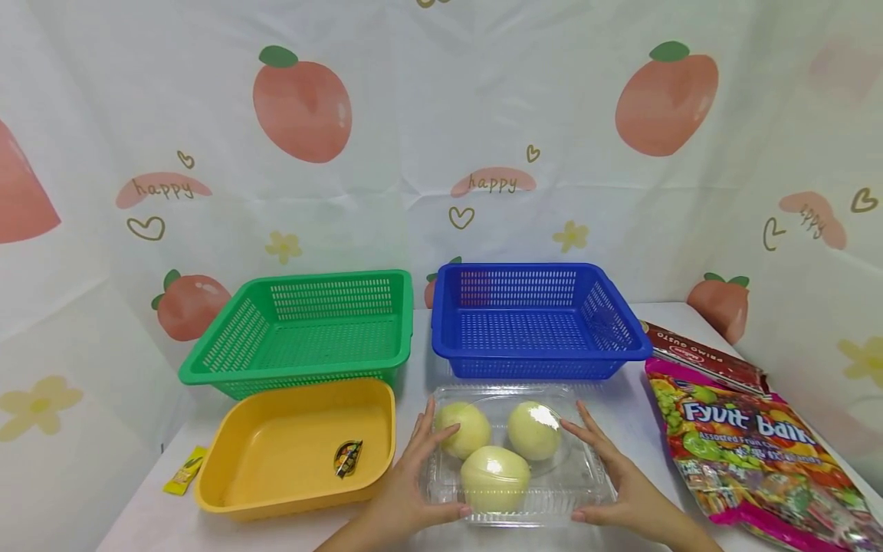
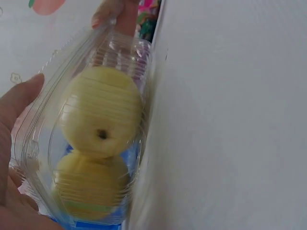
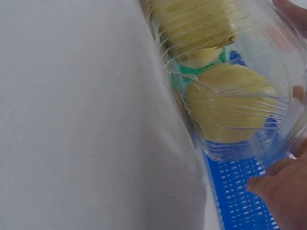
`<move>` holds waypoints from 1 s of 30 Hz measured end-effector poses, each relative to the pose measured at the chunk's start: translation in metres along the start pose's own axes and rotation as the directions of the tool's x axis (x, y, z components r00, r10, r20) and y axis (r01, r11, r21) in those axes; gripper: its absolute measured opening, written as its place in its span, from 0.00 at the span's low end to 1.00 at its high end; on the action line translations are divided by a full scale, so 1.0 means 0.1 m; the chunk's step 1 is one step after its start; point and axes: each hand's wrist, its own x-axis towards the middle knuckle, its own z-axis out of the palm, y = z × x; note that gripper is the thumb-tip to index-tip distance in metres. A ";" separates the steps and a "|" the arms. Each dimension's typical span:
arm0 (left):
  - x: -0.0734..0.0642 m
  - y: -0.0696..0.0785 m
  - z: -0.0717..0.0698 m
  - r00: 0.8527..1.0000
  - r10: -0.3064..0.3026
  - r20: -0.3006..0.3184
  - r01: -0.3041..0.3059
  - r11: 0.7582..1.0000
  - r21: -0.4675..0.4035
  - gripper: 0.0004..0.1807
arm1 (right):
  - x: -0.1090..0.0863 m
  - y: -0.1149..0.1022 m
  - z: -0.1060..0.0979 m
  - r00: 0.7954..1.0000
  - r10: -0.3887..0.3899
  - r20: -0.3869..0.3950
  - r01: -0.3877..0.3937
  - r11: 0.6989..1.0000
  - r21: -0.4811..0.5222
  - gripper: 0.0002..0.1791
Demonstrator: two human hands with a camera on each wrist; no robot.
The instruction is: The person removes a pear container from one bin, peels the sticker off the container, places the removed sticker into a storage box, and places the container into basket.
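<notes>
A clear plastic clamshell box (image 1: 555,487) lies in front of me with its lid down. Inside are three round, pale yellow fruits (image 1: 495,477), two at the back and one nearer; a dark spot marks one fruit (image 2: 102,115) in the left wrist view. My left hand (image 1: 407,484) grips the box's left side, thumb at the near edge and fingers along the side and lid. On the opposite side my right hand (image 1: 626,491) holds it the same way, its index fingertip over the lid. In the right wrist view, the right hand (image 3: 283,191) is partly cut off.
Behind the box stands a blue perforated basket (image 1: 545,354); a green one (image 1: 297,376) is at back left. A yellow basin (image 1: 276,460) holds a small dark packet (image 1: 348,458). A yellow sachet (image 1: 185,471) lies left. At right are a candy bag (image 1: 759,452) and a dark red packet (image 1: 710,356).
</notes>
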 end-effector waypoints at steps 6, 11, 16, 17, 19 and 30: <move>-0.02 -0.02 0.02 1.000 -0.023 0.016 0.023 1.000 -0.011 0.52 | 0.00 0.00 0.01 1.000 0.011 -0.009 -0.011 1.000 0.000 0.53; -0.03 -0.04 0.02 1.000 -0.019 0.019 0.020 0.999 -0.025 0.53 | 0.00 0.01 0.02 1.000 0.024 -0.019 -0.024 1.000 0.004 0.53; -0.02 -0.04 0.02 0.999 -0.015 0.038 0.017 0.997 -0.069 0.53 | 0.01 0.01 0.03 0.999 0.034 -0.019 -0.033 0.999 0.027 0.53; -0.02 -0.04 0.02 0.999 -0.014 0.040 0.017 0.997 -0.072 0.53 | 0.01 0.01 0.03 0.999 0.039 -0.018 -0.038 0.999 0.031 0.53; -0.03 -0.04 0.02 0.999 -0.013 0.043 0.017 0.997 -0.076 0.52 | 0.01 0.02 0.03 0.999 0.036 -0.015 -0.035 0.999 0.036 0.53; -0.01 -0.04 0.02 0.998 -0.023 0.065 0.029 0.996 -0.080 0.50 | 0.01 0.01 0.04 0.999 0.024 -0.021 -0.022 0.997 0.069 0.50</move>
